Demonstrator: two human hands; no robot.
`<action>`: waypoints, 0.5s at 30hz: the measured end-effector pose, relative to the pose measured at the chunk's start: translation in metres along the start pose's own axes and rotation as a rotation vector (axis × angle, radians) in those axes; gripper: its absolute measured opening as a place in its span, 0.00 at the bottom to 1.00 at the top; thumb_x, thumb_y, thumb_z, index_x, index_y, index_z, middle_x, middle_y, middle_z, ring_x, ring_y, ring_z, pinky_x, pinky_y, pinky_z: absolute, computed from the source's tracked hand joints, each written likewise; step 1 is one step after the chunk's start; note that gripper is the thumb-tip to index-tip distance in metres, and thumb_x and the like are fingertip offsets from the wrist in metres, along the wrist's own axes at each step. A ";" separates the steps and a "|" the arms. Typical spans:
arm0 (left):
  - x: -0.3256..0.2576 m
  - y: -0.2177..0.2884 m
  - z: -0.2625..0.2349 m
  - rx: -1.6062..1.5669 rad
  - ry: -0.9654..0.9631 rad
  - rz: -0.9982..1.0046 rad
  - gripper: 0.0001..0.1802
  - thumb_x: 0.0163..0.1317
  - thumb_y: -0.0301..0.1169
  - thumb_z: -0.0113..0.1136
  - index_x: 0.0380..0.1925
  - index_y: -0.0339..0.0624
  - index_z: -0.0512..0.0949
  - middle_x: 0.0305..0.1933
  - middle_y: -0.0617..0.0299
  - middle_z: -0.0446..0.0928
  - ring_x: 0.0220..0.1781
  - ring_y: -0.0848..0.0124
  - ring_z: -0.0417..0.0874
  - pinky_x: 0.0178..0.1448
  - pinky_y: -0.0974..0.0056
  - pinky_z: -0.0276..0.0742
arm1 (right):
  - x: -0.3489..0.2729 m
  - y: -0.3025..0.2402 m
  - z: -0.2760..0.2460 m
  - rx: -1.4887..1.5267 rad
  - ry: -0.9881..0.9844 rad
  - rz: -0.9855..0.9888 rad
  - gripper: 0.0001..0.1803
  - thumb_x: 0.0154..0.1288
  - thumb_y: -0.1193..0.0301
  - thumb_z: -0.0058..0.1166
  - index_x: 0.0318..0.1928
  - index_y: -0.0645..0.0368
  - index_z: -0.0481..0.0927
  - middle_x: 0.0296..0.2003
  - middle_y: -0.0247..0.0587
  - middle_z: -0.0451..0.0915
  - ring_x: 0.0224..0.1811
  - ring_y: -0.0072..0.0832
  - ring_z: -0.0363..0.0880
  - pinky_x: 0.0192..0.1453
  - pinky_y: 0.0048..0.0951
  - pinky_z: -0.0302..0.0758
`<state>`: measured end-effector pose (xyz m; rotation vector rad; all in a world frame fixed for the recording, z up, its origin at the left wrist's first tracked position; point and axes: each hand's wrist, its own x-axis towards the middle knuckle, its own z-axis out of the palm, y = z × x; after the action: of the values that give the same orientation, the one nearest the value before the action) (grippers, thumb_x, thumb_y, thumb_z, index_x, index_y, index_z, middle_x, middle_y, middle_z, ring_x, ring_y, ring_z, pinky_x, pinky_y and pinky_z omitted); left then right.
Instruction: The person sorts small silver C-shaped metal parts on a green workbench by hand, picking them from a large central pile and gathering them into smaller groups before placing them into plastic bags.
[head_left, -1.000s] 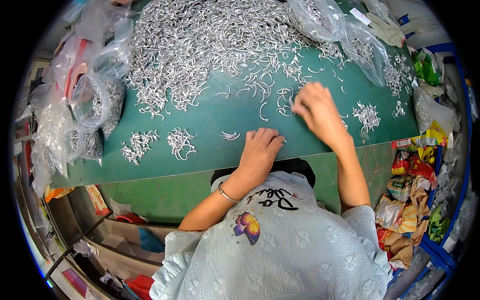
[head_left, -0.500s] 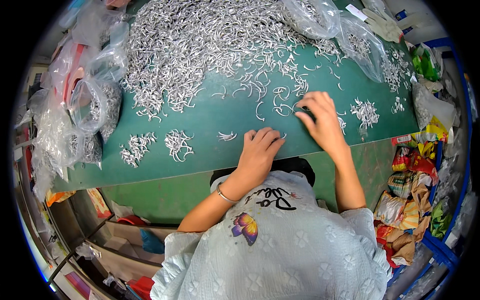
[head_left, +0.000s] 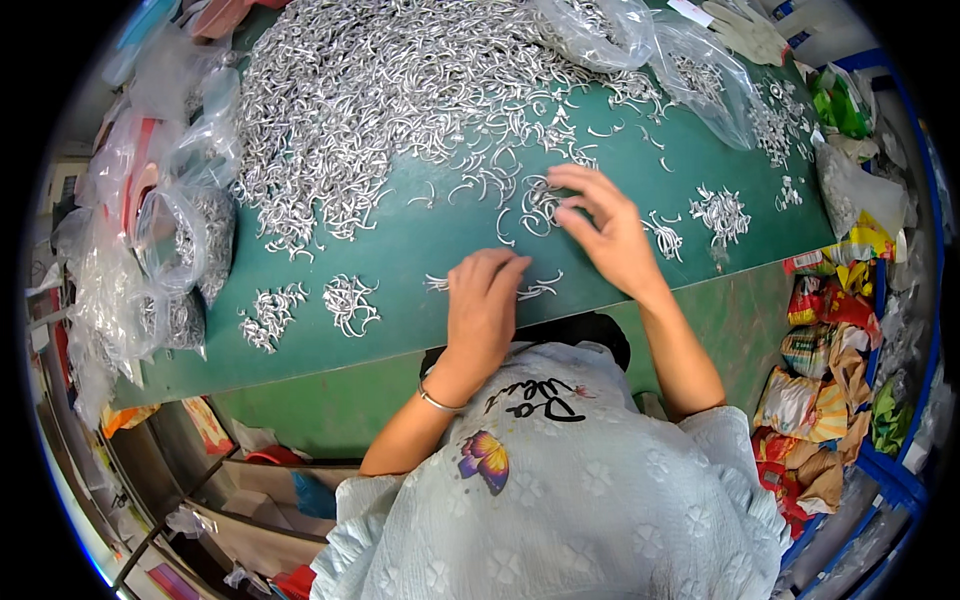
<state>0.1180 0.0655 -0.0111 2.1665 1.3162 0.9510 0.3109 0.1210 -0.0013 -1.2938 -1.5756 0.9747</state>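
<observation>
We are sorting small curved silver metal hooks (head_left: 540, 205) on the green table top (head_left: 420, 250), pulling a few from the big heap. Our right hand (head_left: 605, 235) rests on them, fingers slightly spread; our left hand (head_left: 482, 300) lies flat, fingers together, over a small cluster (head_left: 535, 288). Next, we judge, comes gathering these into a tidy bunch.

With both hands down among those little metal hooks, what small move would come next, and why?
Probably the right hand drags the loose hooks under its fingertips toward the left hand, since that hand lies flat over a few hooks near the table edge.
</observation>
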 end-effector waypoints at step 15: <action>0.025 -0.003 0.002 0.181 -0.056 -0.054 0.21 0.55 0.21 0.60 0.52 0.43 0.76 0.54 0.56 0.73 0.55 0.56 0.72 0.54 0.55 0.66 | 0.027 0.001 -0.007 -0.272 0.200 -0.016 0.08 0.60 0.78 0.56 0.41 0.62 0.81 0.39 0.46 0.81 0.46 0.44 0.76 0.51 0.39 0.72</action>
<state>0.1253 0.0891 -0.0057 2.2602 1.4760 0.7714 0.3153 0.1479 0.0037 -1.5109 -1.5969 0.6135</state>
